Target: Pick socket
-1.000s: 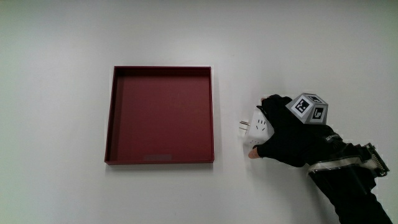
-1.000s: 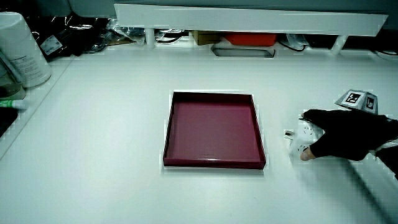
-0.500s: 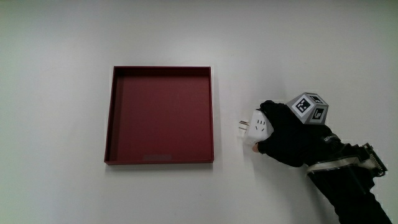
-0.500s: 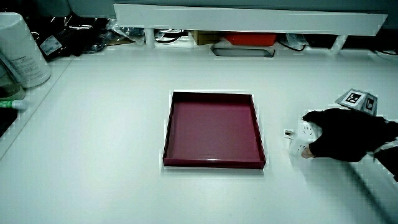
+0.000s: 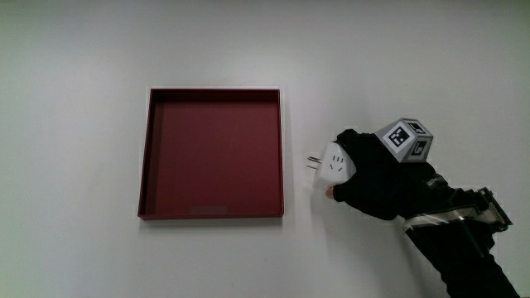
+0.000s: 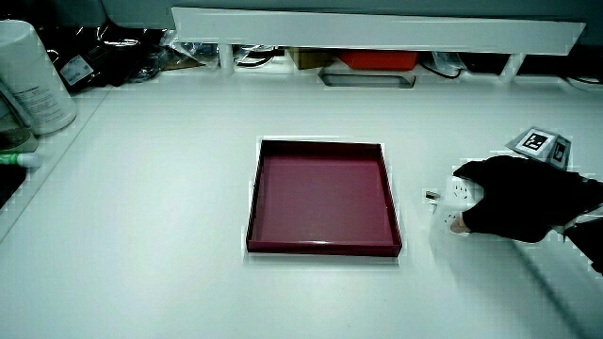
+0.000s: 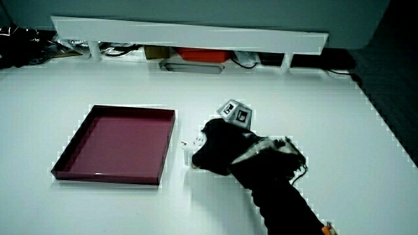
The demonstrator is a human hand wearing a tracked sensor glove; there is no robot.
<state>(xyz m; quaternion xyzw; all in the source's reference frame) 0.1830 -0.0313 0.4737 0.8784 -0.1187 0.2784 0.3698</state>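
A gloved hand (image 5: 374, 176) closes around a white socket (image 5: 334, 164) on a plain white bench (image 5: 83, 50), just beside the rim of a dark red square tray (image 5: 144, 157). Seen from above, the black fingers (image 5: 351, 139) curl over the socket's body, the thumb tucked under the side nearer the person, so that only the face turned toward the tray is exposed. Metal plug prongs (image 5: 312, 160) stick out from that face and point at the tray's near wall, falling just short of it.

A patterned cube (image 5: 405, 138) sits on the back of the hand, and the dark-sleeved forearm (image 5: 460, 252) runs back toward the person.

In both side views the hand (image 6: 513, 196) (image 7: 219, 149) lies low over the bench with the socket (image 6: 458, 194) (image 7: 194, 142) showing at its fingertips, at about the level of the tray's middle (image 6: 254, 202) (image 7: 111, 177). Whether the socket rests on the bench or is raised clear of it cannot be told.

A low white partition (image 6: 377, 28) (image 7: 189, 34) runs along the bench's edge farthest from the person, and a white cylindrical container (image 6: 28, 75) stands near it in a side view.
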